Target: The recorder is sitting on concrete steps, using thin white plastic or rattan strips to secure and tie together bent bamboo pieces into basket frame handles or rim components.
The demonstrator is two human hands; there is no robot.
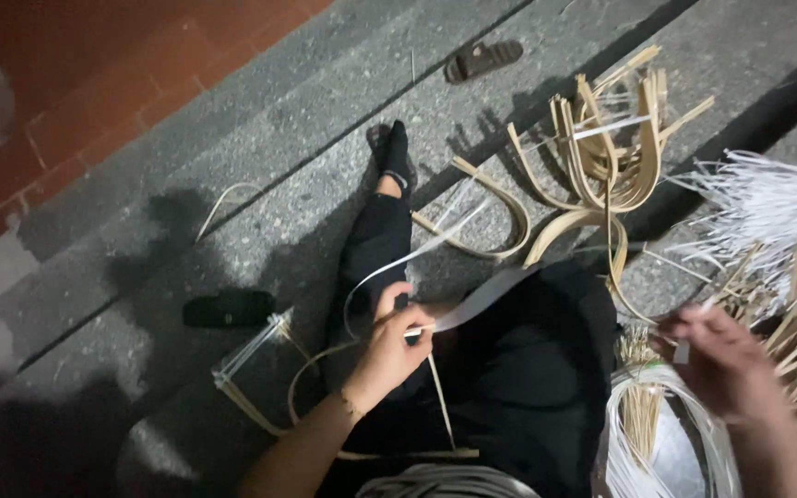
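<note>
Strip (pixel 472 300) of white band pinched in left fingers (pixel 414 325).

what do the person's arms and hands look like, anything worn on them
Both forearms are bare, with no sleeves or gloves in view. The left hand has a thin beaded bracelet at the wrist. The right hand is blurred; nothing worn shows on it.

white flat strip (pixel 472 300): thin, flexible, plastic-like; stretched taut across black-clad lap from pinch at 1 end toward other end at right; loose tail looped upward over leg.
</note>
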